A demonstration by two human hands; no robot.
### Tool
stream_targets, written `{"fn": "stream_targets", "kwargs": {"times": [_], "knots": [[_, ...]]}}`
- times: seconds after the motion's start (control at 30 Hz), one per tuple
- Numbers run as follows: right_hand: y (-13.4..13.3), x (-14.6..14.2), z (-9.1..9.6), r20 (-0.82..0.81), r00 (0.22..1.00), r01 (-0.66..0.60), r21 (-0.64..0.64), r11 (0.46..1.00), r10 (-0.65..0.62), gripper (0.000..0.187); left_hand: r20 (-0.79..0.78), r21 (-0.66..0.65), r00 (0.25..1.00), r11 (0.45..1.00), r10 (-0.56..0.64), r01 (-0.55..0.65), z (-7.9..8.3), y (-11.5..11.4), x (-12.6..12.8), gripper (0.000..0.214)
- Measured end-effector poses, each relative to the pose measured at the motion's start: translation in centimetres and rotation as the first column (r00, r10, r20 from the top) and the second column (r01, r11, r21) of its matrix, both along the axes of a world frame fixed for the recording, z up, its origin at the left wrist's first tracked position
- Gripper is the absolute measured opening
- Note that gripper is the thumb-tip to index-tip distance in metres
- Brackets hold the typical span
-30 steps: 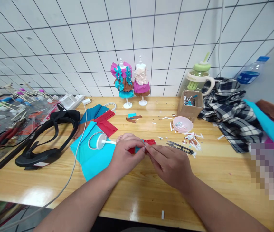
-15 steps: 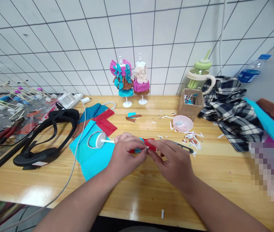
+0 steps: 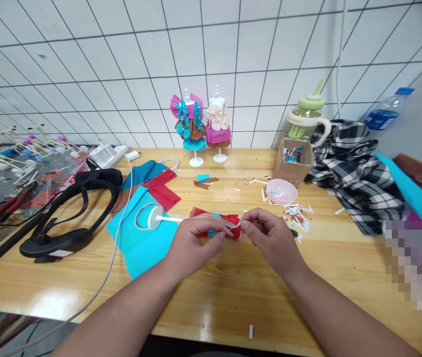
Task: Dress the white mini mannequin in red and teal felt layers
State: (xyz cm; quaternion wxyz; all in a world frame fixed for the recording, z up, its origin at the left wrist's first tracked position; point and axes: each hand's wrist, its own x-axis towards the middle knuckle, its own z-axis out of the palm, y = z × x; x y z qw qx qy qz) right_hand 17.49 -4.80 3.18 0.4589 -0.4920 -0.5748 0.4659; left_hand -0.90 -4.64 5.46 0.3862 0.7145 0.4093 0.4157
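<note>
A miniature dress form lies on its side, its white round base (image 3: 154, 217) to the left and its red and blue paper dress (image 3: 236, 231) to the right. My left hand (image 3: 198, 238) is closed over the dress from the near side and hides much of it. Thumb and forefinger of my right hand (image 3: 270, 233) pinch the end of a thin white strip (image 3: 233, 225), which runs from the left fingers at the dress's right end. Under the base is a bright blue paper sheet (image 3: 147, 253).
Two dressed miniature forms (image 3: 195, 124) stand by the wall. A pink bowl (image 3: 281, 192), a cardboard box (image 3: 292, 166) and white paper scraps (image 3: 300, 218) are to the right. At left lie a black headset strap (image 3: 80, 233), a white cable (image 3: 116, 238) and red paper (image 3: 164, 191).
My right hand has moved slightly right, away from the left, drawing out the white strip. More of the red dress shows between the hands. The craft knife beyond my right hand is now mostly covered.
</note>
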Motion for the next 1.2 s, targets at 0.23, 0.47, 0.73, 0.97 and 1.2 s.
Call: {"fn": "stream_targets", "kwargs": {"times": [0.23, 0.47, 0.73, 0.97, 1.2], "knots": [[1.1, 0.6, -1.0, -0.04, 0.995, 0.089, -0.126, 0.988, -0.094, 0.02, 0.346, -0.356, 0.93, 0.934, 0.124, 0.008, -1.1, 0.7, -0.6, 0.009], [1.7, 0.8, -1.4, 0.011, 0.988, 0.154, -0.115, 0.981, -0.154, 0.018, 0.552, -0.554, 0.806, 0.816, 0.214, 0.163, -1.3, 1.3, -0.8, 0.007], [2.7, 2.6, -1.9, 0.444, 0.866, 0.194, 0.127, 0.973, -0.231, 0.022, 0.645, -0.625, 0.724, 0.715, 0.246, 0.313, -1.3, 1.5, -0.8, 0.007], [2.2, 3.0, -1.4, 0.655, 0.622, -0.015, 0.557, 0.831, -0.428, 0.048, 0.663, -0.66, 0.697, 0.652, 0.273, 0.372, -1.1, 1.5, -0.7, 0.008], [-0.1, 0.3, 0.1, 0.405, 0.892, -0.142, 0.674, 0.725, -0.201, 0.029, 0.717, -0.606, 0.661, 0.668, 0.221, 0.433, -1.3, 1.2, -0.3, 0.009]]}}
